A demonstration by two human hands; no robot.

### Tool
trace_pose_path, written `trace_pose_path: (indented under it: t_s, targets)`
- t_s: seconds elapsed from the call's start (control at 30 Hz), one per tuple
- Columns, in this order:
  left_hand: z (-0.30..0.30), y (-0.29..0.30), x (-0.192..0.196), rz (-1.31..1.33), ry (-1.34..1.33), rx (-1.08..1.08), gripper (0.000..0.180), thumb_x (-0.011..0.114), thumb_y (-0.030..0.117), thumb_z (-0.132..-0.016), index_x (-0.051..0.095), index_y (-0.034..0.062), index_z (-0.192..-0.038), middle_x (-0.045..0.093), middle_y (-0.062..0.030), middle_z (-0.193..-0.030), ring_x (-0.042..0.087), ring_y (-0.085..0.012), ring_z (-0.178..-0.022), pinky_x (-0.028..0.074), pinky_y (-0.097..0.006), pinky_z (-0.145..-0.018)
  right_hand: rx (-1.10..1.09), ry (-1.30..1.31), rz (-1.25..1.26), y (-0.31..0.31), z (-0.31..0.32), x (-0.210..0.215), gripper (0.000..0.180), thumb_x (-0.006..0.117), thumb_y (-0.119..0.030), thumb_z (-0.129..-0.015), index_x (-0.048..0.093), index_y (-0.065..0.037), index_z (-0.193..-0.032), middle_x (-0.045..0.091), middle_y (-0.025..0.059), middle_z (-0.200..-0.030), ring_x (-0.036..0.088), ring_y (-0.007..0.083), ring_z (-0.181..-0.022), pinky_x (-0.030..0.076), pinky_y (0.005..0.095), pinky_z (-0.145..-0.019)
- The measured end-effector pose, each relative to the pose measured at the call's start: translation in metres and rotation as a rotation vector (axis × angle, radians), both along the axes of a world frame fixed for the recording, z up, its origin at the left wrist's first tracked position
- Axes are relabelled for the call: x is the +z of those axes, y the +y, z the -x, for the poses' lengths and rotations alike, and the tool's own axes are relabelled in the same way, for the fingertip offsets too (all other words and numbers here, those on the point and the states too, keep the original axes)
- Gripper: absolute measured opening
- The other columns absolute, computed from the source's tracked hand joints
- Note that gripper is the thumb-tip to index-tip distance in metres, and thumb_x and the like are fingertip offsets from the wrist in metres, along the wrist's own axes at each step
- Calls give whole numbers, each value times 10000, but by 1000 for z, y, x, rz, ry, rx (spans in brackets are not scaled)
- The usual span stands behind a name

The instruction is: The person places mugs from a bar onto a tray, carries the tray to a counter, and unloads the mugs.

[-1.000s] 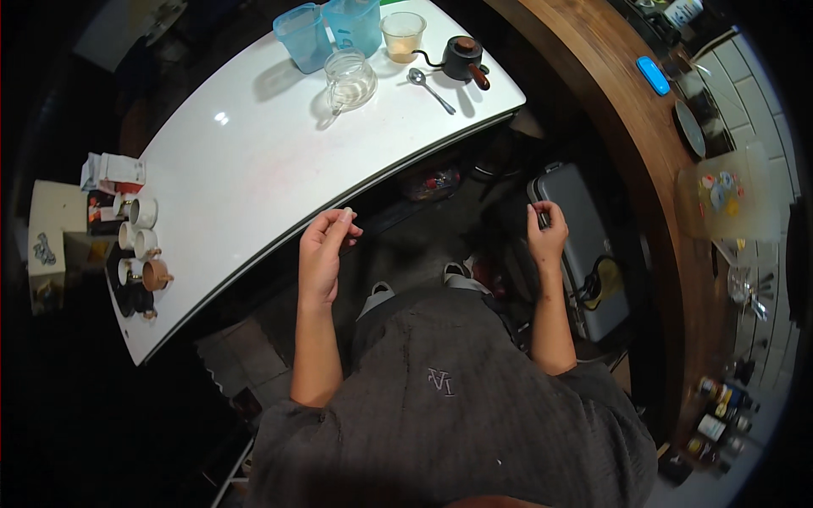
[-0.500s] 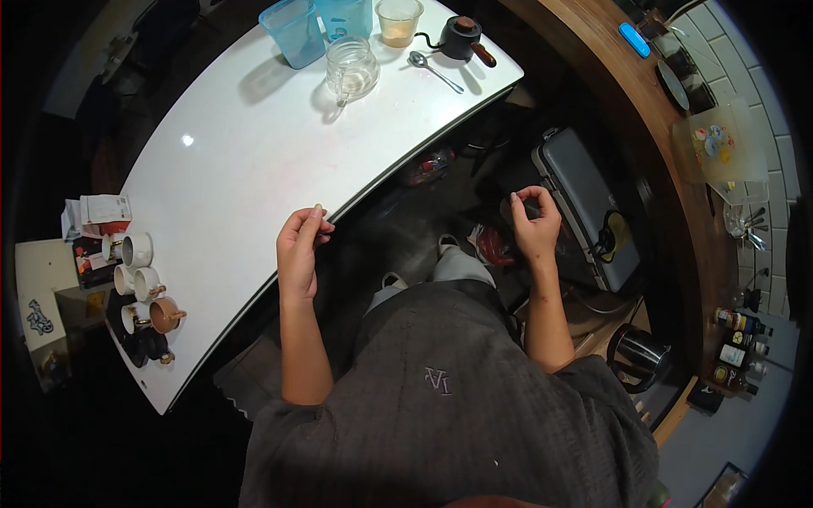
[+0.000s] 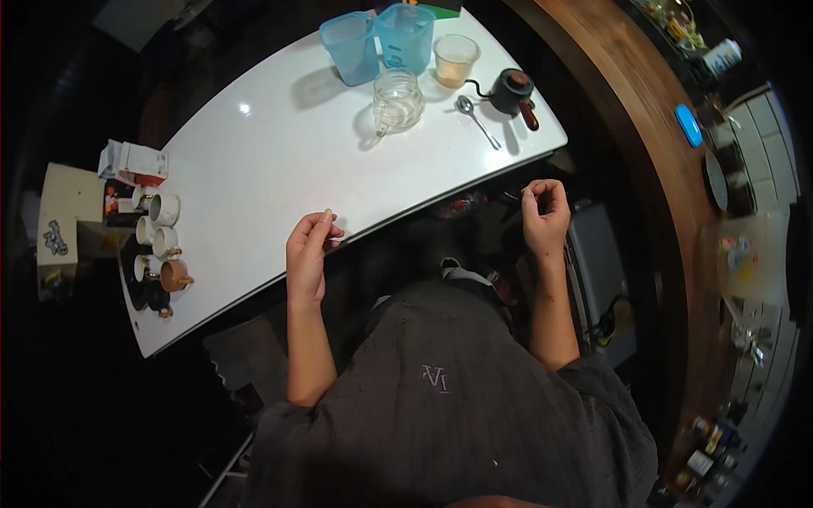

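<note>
My left hand [image 3: 309, 250] rests at the front edge of the white table [image 3: 254, 169], fingers loosely stretched, thumb touching the edge, nothing in it. My right hand [image 3: 546, 207] hovers just below the table's right corner with its fingers curled into a loose fist; I see nothing held in it. At the far end of the table stand two blue plastic containers [image 3: 377, 42], a clear glass mug [image 3: 398, 97], a plastic cup of tan liquid [image 3: 456, 59] and a black gooseneck kettle [image 3: 512, 89]. A metal spoon [image 3: 476, 118] lies beside the kettle.
Several small cups [image 3: 161, 245] sit on a dark tray at the table's left end, next to small cartons [image 3: 127, 161]. A curved wooden counter [image 3: 644, 110] with a blue object [image 3: 688, 124] runs along the right. A grey case [image 3: 593, 254] lies on the floor by my right arm.
Both hands have risen toward the table: the left now touches its front edge, the right has come up near its right corner. The view has shifted slightly.
</note>
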State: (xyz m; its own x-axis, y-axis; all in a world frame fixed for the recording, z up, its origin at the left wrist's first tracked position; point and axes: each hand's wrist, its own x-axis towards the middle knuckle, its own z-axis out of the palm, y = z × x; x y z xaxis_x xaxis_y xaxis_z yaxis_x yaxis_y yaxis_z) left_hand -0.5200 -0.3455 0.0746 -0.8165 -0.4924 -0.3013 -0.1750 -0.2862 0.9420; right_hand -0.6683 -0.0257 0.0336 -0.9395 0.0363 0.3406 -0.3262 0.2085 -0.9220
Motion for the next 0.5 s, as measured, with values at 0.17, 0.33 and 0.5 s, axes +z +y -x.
trace_pose_path:
  t_s: [0.17, 0.33, 0.5]
  targets:
    - [7, 22, -1, -20, -1, 122, 199, 601, 223, -946, 623, 27, -969, 615, -21, -878, 581, -90, -780, 447, -235, -697, 110, -19, -9, 5, 49, -6, 120, 636, -41, -827, 519, -30, -853, 604, 29, -803, 541, 84, -760, 456, 240, -727]
    - [10, 45, -5, -36, 11, 185, 201, 594, 216, -950, 622, 20, -985, 619, -27, -842, 587, -101, -789, 441, -241, -705, 236, -44, -26, 7, 81, -6, 146, 632, -1, -855, 499, -36, -903, 557, -1, -836, 476, 53, -759, 402, 198, -706]
    - [10, 58, -8, -29, -57, 228, 209, 587, 227, -953, 610, 22, -989, 607, -30, -822, 587, -116, -795, 438, -251, -711, 240, -95, -97, 2, 100, -8, 121, 670, -52, -815, 572, -10, -874, 597, 20, -785, 514, 96, -730, 437, 238, -701]
